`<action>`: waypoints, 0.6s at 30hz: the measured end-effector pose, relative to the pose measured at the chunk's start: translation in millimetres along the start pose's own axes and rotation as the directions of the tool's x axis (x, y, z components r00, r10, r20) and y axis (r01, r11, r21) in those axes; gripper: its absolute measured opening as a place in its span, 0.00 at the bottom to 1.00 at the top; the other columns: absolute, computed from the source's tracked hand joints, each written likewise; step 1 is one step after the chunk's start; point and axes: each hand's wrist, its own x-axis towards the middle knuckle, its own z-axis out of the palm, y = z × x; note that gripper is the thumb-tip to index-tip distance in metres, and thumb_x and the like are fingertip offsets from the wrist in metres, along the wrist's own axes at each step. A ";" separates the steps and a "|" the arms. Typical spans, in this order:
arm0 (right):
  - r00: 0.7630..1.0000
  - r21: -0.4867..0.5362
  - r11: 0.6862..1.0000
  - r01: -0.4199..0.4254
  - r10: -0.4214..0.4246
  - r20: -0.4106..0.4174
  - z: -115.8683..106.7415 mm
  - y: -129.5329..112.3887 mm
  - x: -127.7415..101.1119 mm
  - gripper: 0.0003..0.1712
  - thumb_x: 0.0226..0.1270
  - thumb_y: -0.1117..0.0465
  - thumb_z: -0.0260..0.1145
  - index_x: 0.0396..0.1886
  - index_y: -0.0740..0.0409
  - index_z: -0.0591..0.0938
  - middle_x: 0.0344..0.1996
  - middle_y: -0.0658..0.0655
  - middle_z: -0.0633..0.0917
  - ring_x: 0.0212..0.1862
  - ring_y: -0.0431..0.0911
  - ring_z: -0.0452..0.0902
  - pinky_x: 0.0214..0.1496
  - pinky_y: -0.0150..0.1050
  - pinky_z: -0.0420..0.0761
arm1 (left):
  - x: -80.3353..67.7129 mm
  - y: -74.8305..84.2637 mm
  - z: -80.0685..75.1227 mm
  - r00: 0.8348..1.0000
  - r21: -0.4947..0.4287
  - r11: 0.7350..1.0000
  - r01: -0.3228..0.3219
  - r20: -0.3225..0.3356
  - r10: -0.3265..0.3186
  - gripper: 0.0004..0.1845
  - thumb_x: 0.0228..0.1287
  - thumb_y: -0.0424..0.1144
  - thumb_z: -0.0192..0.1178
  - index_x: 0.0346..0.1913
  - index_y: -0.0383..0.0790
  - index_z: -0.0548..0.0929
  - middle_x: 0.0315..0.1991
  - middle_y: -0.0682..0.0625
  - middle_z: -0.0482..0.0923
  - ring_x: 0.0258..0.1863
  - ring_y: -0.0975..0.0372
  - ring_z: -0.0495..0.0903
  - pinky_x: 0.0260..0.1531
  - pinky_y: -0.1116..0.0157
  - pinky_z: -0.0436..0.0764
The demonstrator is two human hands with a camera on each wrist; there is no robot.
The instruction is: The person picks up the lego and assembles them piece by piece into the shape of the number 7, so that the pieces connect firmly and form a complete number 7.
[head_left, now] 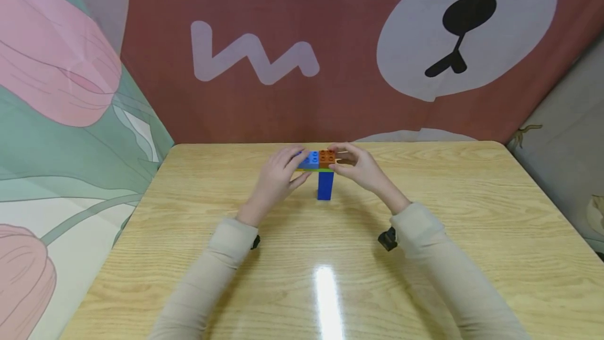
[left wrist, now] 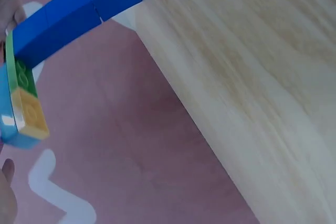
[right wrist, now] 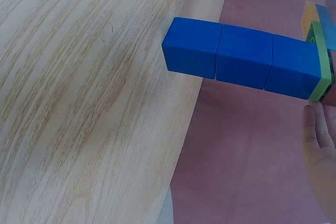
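A column of dark blue blocks (right wrist: 244, 56) stands upright on the table, bearing a thin green plate (right wrist: 321, 61). On top of that plate sit a light blue brick (head_left: 311, 157) and an orange-brown brick (head_left: 326, 158), side by side. A yellow brick (left wrist: 32, 116) hangs under the plate's left end. My left hand (head_left: 278, 172) holds the light blue brick's left end, its fingers over the top and thumb lower down. From the right, my right hand (head_left: 359, 168) pinches the orange-brown brick between thumb and fingers. Both wrist views cut off most of the hands.
The wooden table (head_left: 292, 277) ends just behind the column, where a printed cloth (head_left: 255, 109) hangs. Dark wrist devices (head_left: 388, 239) show beneath both sleeves. Another patterned cloth (head_left: 56, 172) hangs on the left.
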 end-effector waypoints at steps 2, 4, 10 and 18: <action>1.000 0.003 1.000 0.006 -0.006 0.002 -0.5 0.8 -0.3 0.25 0.66 0.64 0.64 0.62 0.60 0.72 0.59 0.65 0.76 0.61 0.59 0.75 0.58 0.52 0.80 | 1.5 3.3 2.1 0.997 0.091 0.993 -0.073 0.034 0.070 0.27 0.54 0.43 0.71 0.57 0.38 0.78 0.54 0.44 0.79 0.56 0.53 0.78 0.59 0.56 0.77; 1.000 -0.001 1.000 0.011 -0.011 0.004 -0.7 1.6 -0.7 0.25 0.66 0.63 0.64 0.62 0.60 0.72 0.59 0.64 0.76 0.61 0.58 0.75 0.58 0.52 0.80 | 1.7 6.2 4.0 0.992 0.141 0.984 -0.109 0.076 0.099 0.27 0.57 0.43 0.69 0.59 0.40 0.77 0.56 0.46 0.79 0.57 0.54 0.77 0.61 0.58 0.76; 0.999 -0.014 0.999 0.044 -0.044 -0.019 1.1 4.5 -1.8 0.25 0.66 0.63 0.64 0.62 0.60 0.72 0.60 0.64 0.76 0.60 0.58 0.75 0.60 0.52 0.78 | 1.6 12.0 7.2 0.987 0.204 0.973 -0.110 0.134 0.084 0.25 0.61 0.33 0.63 0.63 0.44 0.75 0.59 0.50 0.78 0.59 0.57 0.76 0.62 0.60 0.74; 0.882 -0.402 0.826 0.396 -0.464 -0.085 10.7 16.4 -4.4 0.26 0.60 0.67 0.69 0.58 0.67 0.75 0.54 0.65 0.79 0.56 0.56 0.77 0.57 0.51 0.80 | 3.5 13.3 6.8 0.988 0.218 0.970 -0.104 0.131 0.077 0.24 0.61 0.30 0.62 0.61 0.46 0.76 0.58 0.52 0.79 0.58 0.57 0.76 0.61 0.61 0.75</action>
